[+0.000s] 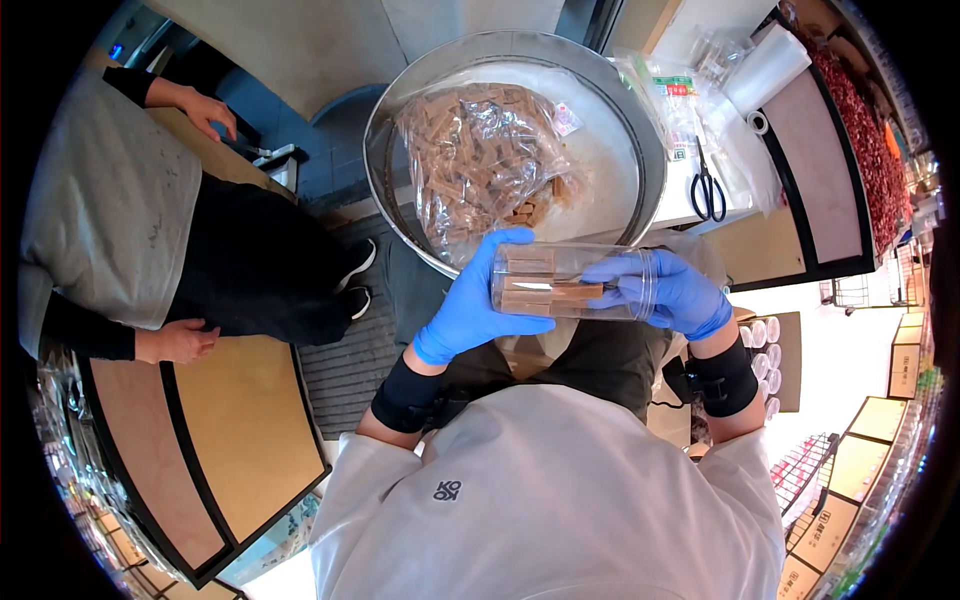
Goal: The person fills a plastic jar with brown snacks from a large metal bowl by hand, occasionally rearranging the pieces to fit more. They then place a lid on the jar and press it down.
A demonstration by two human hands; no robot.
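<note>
Your left hand (470,300) and right hand (670,292) grip the jar (570,282), fingers closed round it; part filled, the bag (480,170) holds plenty more.

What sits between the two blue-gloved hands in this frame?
In the head view, a clear plastic jar lies on its side between the left hand and the right hand. Both hands grip it, and tan wafer-like sticks are stacked inside.

Blue gloves on hands (480,300), clear jar (570,282), tan wafers (540,280), silver basin (640,130), black scissors (708,190).
</note>
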